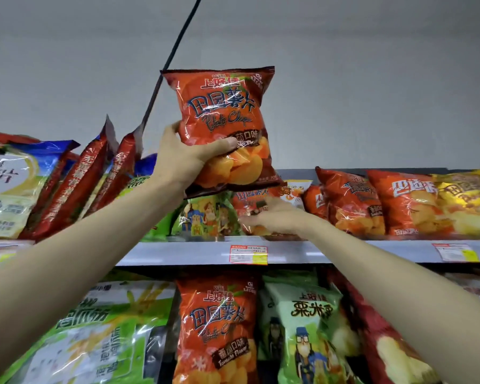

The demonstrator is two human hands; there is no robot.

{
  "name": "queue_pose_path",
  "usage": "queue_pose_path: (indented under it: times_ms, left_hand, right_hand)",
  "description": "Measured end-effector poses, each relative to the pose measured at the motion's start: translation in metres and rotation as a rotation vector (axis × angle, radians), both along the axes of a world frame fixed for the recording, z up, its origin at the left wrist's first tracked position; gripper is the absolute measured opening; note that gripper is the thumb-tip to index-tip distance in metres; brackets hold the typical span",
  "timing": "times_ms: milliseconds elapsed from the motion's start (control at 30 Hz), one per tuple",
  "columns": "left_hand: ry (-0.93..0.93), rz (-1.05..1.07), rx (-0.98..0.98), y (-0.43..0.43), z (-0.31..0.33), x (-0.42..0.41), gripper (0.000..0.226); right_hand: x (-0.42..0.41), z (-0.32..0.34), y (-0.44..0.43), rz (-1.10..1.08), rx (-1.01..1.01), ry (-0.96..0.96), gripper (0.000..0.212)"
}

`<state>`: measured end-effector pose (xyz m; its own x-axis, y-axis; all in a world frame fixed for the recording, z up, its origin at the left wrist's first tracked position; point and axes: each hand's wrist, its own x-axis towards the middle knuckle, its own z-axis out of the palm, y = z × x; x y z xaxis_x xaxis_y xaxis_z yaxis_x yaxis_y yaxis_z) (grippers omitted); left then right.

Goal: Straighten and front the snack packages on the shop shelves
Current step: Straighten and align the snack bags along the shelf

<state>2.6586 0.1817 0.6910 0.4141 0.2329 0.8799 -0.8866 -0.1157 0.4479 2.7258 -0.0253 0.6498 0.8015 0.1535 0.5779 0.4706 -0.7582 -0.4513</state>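
At twelve o'clock my left hand (184,159) gripped a chip bag (222,106); my right hand (275,217), fingers straight, touched a shelved bag (248,202).

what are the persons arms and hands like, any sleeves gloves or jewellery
The left arm and right arm are bare up to the frame edge, no sleeves in view. The left hand and right hand wear no gloves; no watch, bracelet or ring shows. The right hand is blurred, so small details there are unclear.

Bare left forearm (81,259), bare right forearm (399,286) — left hand (182,159), right hand (275,217), both bare
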Motion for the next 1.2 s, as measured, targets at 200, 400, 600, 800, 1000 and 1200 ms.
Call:
queue_pose_path:
  times_ms: [200,400,600,800,1000,1200]
  left_hand:
    - [0.119,-0.003,0.005,-0.069,-0.013,0.045,0.109]
    - [0.156,0.118,0.112,-0.104,-0.028,0.082,0.112]
    - [0.148,0.253,0.32,-0.116,-0.06,0.1,0.107]
    - [0.111,0.348,0.383,-0.122,-0.064,0.11,0.112]
    - [-0.047,0.403,0.317,-0.127,-0.07,0.106,0.09]
    - [-0.033,0.396,0.429,-0.124,-0.072,0.106,0.078]
  right_hand:
    - [-0.006,-0.019,-0.079,-0.295,0.248,-0.336,0.029]
    - [0.0,-0.044,-0.103,-0.324,0.199,-0.365,0.037]
    - [0.019,-0.055,-0.098,-0.528,-0.179,-0.446,0.074]
    - [0.019,-0.062,-0.098,-0.534,-0.211,-0.541,0.064]
    - [0.014,-0.064,-0.102,-0.495,-0.21,-0.585,0.061]
    - [0.009,-0.064,-0.102,-0.485,-0.158,-0.567,0.058]
